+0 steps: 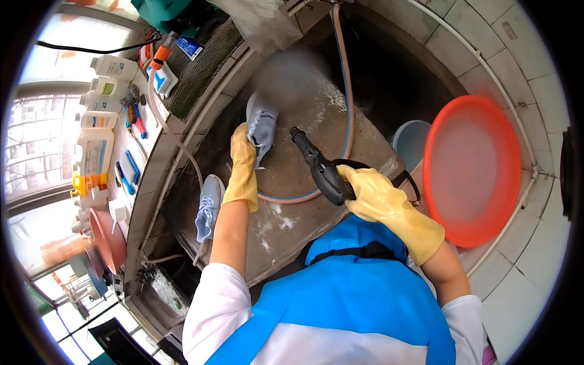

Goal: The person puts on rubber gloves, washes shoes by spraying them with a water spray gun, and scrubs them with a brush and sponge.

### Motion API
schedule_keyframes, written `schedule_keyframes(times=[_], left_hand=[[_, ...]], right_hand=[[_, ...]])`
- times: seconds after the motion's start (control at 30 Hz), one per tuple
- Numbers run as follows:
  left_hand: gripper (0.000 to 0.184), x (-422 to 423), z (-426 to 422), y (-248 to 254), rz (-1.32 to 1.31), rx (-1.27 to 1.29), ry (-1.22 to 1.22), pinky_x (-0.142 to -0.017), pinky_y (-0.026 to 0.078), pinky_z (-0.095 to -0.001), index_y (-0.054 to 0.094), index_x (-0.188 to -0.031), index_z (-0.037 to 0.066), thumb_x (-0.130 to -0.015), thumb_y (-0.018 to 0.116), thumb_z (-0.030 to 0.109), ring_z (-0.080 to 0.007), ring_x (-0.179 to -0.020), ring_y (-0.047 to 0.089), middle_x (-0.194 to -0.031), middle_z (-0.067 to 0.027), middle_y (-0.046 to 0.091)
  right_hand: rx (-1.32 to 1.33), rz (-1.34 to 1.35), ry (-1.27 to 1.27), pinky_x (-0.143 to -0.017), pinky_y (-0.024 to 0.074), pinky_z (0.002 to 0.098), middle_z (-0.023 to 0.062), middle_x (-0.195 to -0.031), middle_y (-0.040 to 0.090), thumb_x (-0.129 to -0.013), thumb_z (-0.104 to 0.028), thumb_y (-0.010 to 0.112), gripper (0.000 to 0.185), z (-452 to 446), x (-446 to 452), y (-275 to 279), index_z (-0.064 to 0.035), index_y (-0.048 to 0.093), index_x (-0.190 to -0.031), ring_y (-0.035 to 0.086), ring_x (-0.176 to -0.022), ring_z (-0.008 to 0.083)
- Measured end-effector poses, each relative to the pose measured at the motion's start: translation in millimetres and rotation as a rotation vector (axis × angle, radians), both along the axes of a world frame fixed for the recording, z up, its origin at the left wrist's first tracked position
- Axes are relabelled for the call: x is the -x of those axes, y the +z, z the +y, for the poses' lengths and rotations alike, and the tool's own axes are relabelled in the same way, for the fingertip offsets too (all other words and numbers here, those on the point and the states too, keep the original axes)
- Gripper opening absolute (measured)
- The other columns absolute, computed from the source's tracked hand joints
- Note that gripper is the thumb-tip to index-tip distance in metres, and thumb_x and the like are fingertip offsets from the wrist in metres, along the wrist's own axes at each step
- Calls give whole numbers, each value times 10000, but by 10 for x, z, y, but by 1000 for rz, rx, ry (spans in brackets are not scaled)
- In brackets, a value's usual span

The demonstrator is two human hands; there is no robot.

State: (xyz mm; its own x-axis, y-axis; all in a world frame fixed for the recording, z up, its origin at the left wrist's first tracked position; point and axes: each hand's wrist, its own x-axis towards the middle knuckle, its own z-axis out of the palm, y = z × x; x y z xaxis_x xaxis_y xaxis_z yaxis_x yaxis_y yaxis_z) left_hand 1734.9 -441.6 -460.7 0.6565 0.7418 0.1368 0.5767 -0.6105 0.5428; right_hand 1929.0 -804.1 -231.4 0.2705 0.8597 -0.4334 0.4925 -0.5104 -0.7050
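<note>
My left hand (243,152), in a yellow rubber glove, is closed on the heel side of a light grey-blue sneaker (263,126), whose laces hang loose. Gripped in my right hand (380,198), gloved the same way, is a black spray gun (322,170). Its nozzle points toward the sneaker with a gap between them. A blurred whitish patch, perhaps mist or a smear on the lens, covers the area beyond the shoe. A second grey-blue sneaker (208,208) lies left of my left forearm on the wet slab.
A stone slab (292,234) with white foam spots lies under my hands. A hose (349,91) curves across it. On the right stand a red basin (471,170) and a grey-blue bucket (410,141). Along the left ledge are several white bottles (97,149) and brushes (128,173).
</note>
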Motion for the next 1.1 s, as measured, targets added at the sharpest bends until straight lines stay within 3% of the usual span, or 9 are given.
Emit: schedule_keyframes(times=[0.07,0.17,0.2,0.33,0.73,0.8,0.87,1.0,1.1], left_hand=[[600,54,-134,8,-11,-184,-135,-1121,392,-531,575,-1387,36,-793,629,-27,-427,-1314,534,-1394,-214,599],[904,73,-388,33,452,-282,-319,-1224,183,-630,315,-1588,38,-763,686,30,-401,-1517,276,-1646,-160,326],[881,128,-413,-198,320,-220,-258,-1206,219,-636,309,-1590,45,-766,615,-21,-450,-1504,285,-1610,-228,351],[861,145,-634,-309,345,-128,-220,-1206,176,-662,293,-1599,39,-789,578,-19,-454,-1530,234,-1632,-239,315],[782,105,-527,-351,230,-98,-152,-1216,171,-637,337,-1595,89,-846,520,-45,-410,-1538,253,-1639,-201,334],[805,121,-420,-362,223,-96,-179,-1213,161,-643,321,-1602,90,-838,538,-38,-394,-1540,257,-1639,-183,341],[828,171,-348,-450,232,-81,-195,-1211,151,-649,305,-1610,90,-830,556,-31,-377,-1542,261,-1639,-165,347],[722,221,-222,-453,69,-139,-211,-1186,251,-618,403,-1563,100,-865,542,-21,-393,-1484,365,-1571,-184,447],[591,182,0,-398,-13,97,-155,-1135,348,-572,450,-1515,77,-927,479,28,-409,-1374,493,-1475,-216,533]], right_hand=[[-30,42,-2,-982,500,491,254,-1157,677,-769,-69,706,611,-32,13,21,-32,544,-1356,625,-1136,436],[27,8,95,-951,516,490,249,-1141,685,-763,-67,718,571,-32,96,19,-25,564,-1311,638,-1110,438],[44,-4,146,-940,521,490,246,-1138,687,-761,-70,722,557,-43,130,-28,-24,570,-1295,640,-1103,439],[10,-11,99,-894,529,506,249,-1020,701,-791,-82,685,486,-41,132,-82,-49,582,-1265,662,-1025,445],[-52,-13,-65,-856,542,507,236,-1015,703,-804,-72,638,452,-50,34,-83,-63,567,-1250,677,-1015,438],[-61,-23,148,-851,543,506,241,-1020,704,-795,-78,648,458,-95,125,-99,-58,572,-1247,675,-1010,447],[38,-7,60,-859,537,513,251,-1030,706,-829,-89,629,435,-14,25,15,-80,579,-1261,675,-1019,450],[-22,82,-142,-908,522,506,253,-1097,694,-806,-98,640,472,-16,-102,-29,-80,600,-1276,654,-1066,441],[71,65,71,-926,513,505,252,-1111,692,-817,-103,626,482,-17,-40,45,-76,587,-1297,640,-1101,429]])
